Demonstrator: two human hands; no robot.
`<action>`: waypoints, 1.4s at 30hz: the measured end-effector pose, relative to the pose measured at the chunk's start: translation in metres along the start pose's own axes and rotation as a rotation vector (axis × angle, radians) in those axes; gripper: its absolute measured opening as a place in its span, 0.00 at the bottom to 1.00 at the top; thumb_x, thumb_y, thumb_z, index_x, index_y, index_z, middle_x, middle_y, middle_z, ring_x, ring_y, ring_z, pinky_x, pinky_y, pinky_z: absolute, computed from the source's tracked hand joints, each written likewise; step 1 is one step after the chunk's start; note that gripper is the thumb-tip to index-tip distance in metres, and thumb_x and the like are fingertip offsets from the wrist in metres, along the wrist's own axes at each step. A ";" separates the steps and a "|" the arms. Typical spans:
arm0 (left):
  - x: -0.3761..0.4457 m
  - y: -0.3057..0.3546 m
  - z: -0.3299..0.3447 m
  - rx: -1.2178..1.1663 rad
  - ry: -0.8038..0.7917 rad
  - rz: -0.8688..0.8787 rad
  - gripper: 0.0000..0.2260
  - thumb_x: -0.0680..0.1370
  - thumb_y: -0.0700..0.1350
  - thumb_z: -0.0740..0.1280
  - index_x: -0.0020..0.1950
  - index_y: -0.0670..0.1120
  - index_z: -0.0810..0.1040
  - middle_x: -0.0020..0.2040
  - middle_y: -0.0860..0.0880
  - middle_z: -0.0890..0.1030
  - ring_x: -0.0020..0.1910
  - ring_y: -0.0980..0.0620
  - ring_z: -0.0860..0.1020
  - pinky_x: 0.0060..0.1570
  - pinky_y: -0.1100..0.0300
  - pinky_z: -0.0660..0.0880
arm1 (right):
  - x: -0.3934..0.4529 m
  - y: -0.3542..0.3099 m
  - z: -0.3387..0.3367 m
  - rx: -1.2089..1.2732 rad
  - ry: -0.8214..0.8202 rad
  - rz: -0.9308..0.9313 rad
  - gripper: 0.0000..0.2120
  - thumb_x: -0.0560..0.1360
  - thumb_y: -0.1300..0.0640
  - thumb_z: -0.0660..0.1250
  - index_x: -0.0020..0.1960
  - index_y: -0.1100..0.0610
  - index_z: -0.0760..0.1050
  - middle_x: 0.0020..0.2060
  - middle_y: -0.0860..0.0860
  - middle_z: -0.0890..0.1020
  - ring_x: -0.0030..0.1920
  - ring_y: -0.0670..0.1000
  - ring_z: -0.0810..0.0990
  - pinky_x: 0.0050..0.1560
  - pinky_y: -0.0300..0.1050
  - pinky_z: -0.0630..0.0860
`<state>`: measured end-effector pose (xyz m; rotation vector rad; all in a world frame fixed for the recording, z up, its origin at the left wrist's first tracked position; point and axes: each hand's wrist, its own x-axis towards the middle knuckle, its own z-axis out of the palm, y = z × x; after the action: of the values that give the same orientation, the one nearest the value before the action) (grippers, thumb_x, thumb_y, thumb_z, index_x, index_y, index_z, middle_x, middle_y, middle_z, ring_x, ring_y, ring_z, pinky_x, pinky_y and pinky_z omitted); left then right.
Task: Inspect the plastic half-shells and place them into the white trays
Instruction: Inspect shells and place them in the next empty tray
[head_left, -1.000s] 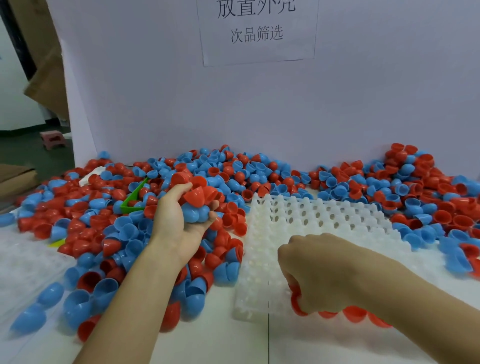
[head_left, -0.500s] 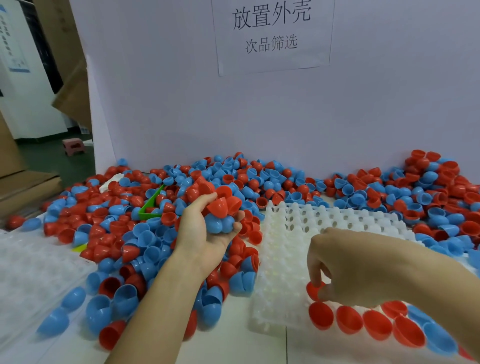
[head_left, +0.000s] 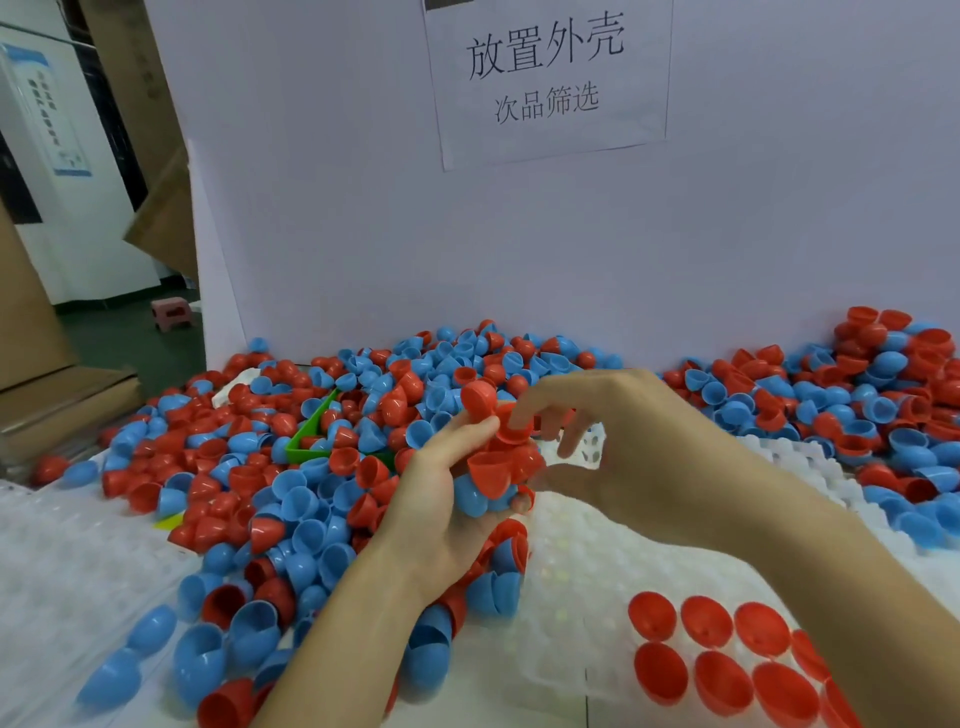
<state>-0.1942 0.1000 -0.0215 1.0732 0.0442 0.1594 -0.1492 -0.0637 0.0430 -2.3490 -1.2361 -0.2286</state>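
My left hand is held palm up over the table and grips a handful of red and blue half-shells. My right hand reaches across to that handful, its index finger and thumb pinching a red half-shell on top. Under both hands lies the white tray. Several red half-shells sit open side up in its near right pockets, in two rows. A big loose pile of red and blue half-shells covers the table to the left and behind.
A second white tray lies at the near left. A green bin is half buried in the pile. More shells are heaped at the back right against a white board with a paper sign.
My right hand left the tray's near row and rose to the handful in my left hand. More red half-shells now show in the tray. The view moved closer.
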 end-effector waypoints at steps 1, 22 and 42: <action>0.000 0.000 0.000 0.024 -0.019 0.001 0.10 0.74 0.49 0.68 0.51 0.49 0.85 0.49 0.43 0.83 0.45 0.48 0.81 0.46 0.53 0.75 | 0.001 0.001 0.004 0.014 0.028 -0.006 0.13 0.72 0.50 0.76 0.55 0.42 0.80 0.44 0.38 0.80 0.43 0.36 0.79 0.38 0.28 0.72; 0.001 -0.004 0.013 -0.101 0.182 -0.075 0.16 0.79 0.46 0.66 0.63 0.39 0.78 0.47 0.39 0.84 0.37 0.43 0.84 0.45 0.51 0.76 | 0.008 0.021 0.023 0.022 0.306 0.146 0.09 0.77 0.63 0.67 0.47 0.49 0.74 0.32 0.49 0.83 0.31 0.47 0.81 0.37 0.31 0.78; 0.005 -0.007 0.015 -0.014 0.268 -0.104 0.15 0.82 0.45 0.64 0.68 0.43 0.75 0.55 0.38 0.84 0.41 0.43 0.85 0.32 0.57 0.77 | 0.006 0.015 0.031 -0.137 0.286 0.136 0.06 0.75 0.45 0.71 0.46 0.45 0.84 0.51 0.38 0.76 0.47 0.41 0.74 0.39 0.36 0.72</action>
<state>-0.1865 0.0845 -0.0201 1.0271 0.3390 0.2088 -0.1357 -0.0521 0.0126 -2.3993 -0.9468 -0.5976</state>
